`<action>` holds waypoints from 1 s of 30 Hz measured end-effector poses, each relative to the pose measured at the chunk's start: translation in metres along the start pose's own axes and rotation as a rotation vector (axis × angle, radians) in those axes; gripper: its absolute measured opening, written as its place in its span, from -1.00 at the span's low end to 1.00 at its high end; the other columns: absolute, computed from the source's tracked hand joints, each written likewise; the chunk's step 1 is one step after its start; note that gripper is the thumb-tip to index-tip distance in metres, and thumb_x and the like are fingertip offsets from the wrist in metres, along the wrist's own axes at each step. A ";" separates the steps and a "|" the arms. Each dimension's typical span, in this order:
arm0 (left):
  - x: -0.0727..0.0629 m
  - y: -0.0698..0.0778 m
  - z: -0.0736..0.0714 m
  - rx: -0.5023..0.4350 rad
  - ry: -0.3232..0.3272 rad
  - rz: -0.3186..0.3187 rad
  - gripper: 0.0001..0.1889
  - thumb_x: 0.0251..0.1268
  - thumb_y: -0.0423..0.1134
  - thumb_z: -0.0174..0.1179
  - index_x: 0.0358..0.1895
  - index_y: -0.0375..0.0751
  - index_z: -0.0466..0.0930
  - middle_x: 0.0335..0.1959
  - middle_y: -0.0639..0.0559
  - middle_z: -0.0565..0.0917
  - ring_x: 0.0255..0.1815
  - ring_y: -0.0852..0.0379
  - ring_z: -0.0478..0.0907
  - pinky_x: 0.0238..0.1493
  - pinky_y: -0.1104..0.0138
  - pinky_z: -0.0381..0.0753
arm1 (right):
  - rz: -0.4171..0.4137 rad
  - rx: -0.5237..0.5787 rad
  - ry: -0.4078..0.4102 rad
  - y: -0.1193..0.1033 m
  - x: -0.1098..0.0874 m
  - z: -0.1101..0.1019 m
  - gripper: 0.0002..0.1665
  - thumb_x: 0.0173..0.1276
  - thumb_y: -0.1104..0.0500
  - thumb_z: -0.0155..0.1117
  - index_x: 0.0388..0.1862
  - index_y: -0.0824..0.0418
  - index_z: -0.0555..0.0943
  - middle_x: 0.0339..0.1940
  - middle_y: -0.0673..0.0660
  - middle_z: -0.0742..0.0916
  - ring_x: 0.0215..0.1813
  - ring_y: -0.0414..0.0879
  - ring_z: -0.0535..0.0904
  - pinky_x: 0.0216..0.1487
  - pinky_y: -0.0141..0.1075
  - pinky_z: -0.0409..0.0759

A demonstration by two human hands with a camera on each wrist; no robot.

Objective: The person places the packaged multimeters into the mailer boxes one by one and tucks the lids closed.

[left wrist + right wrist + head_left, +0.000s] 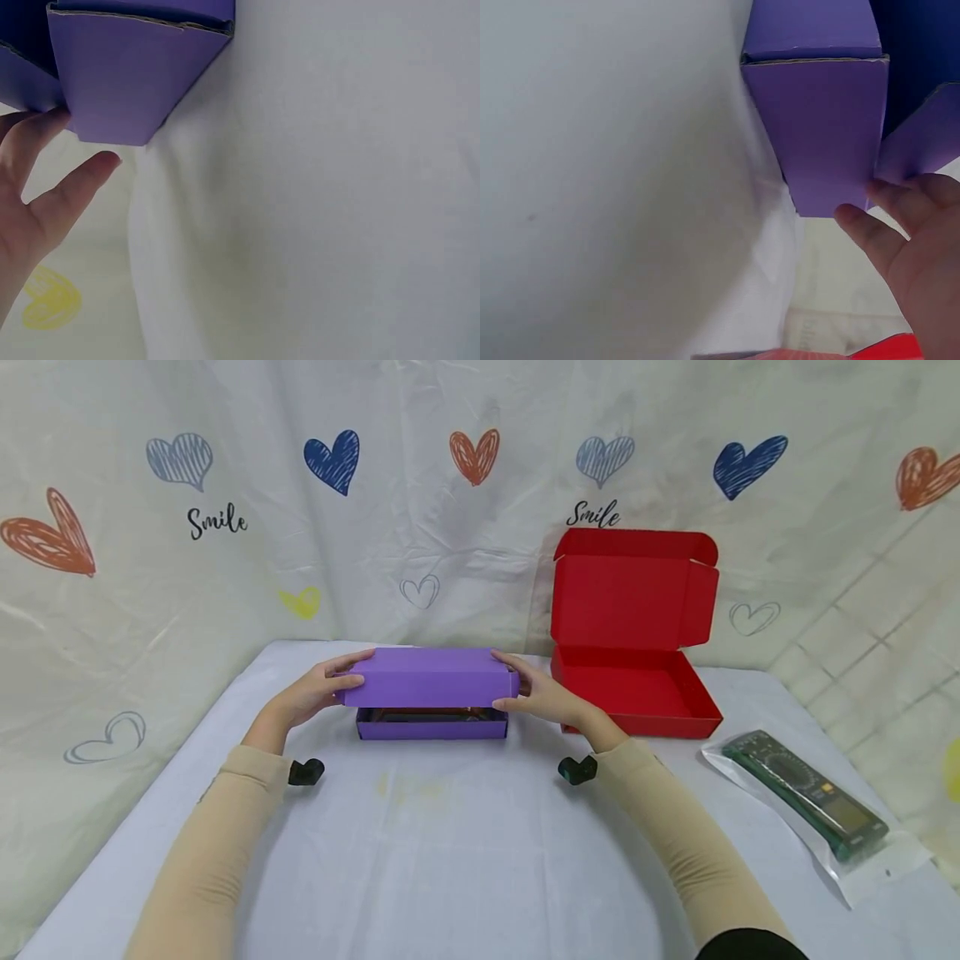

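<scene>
One dark green multimeter (pixel 806 793) in a clear plastic bag (pixel 862 872) lies by the table's (pixel 465 860) right edge, out of the way. Farther in, the left hand (pixel 311 689) and right hand (pixel 551 693) pinch opposite ends of the lid (pixel 431 685) of a purple cardboard box (pixel 432 732) near the far edge. The lid's front stands above the base, its flap untucked; a dark object (pixel 431 715) shows inside, too hidden to name. Lid-handling seems the step; closing or opening, I cannot tell. Closing would call for guiding flaps inside the walls; they could snag. Toward the far right corner, an open red cardboard box (pixel 637 727) crowds the right hand. Behind hangs a white heart-printed sheet (pixel 405 410).
</scene>
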State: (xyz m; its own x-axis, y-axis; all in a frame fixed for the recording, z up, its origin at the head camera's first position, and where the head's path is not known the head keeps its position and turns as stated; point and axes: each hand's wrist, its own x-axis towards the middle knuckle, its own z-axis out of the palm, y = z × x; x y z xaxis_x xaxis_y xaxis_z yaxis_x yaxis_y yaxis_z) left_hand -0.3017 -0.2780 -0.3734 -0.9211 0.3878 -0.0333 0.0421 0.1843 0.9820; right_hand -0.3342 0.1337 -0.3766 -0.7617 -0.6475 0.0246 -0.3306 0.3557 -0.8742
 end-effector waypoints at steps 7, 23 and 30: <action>-0.003 -0.001 0.000 0.093 -0.027 -0.031 -0.24 0.45 -0.26 0.18 0.64 -0.16 0.10 0.65 -0.20 0.08 0.57 -0.14 0.12 0.40 0.11 0.29 | 0.044 -0.038 -0.017 0.003 -0.003 0.004 0.11 0.35 0.06 0.49 0.71 -0.19 0.05 0.69 0.14 0.07 0.60 0.30 0.14 0.44 0.14 0.35; -0.004 -0.004 0.001 0.160 -0.041 -0.009 -0.18 0.39 -0.25 0.26 0.65 -0.19 0.08 0.65 -0.23 0.06 0.63 -0.16 0.02 0.55 -0.05 0.05 | 0.023 -0.116 -0.037 0.004 -0.005 0.007 0.14 0.34 0.07 0.51 0.72 -0.14 0.02 0.67 0.16 0.14 0.51 0.22 0.33 0.44 0.03 0.37; -0.004 -0.008 0.000 0.167 -0.047 0.005 -0.18 0.38 -0.29 0.30 0.64 -0.18 0.10 0.66 -0.19 0.04 0.64 -0.13 0.01 0.56 0.04 0.02 | 0.007 -0.175 -0.041 0.005 -0.006 0.010 0.15 0.34 0.10 0.51 0.72 -0.07 0.01 0.64 0.21 0.20 0.44 0.18 0.41 0.44 0.01 0.38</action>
State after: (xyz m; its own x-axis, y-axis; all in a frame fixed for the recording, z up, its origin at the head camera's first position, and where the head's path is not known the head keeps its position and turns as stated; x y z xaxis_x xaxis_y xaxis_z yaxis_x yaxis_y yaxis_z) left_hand -0.2984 -0.2806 -0.3815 -0.9020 0.4298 -0.0413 0.1134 0.3281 0.9378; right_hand -0.3254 0.1326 -0.3859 -0.7422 -0.6701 -0.0045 -0.4195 0.4699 -0.7767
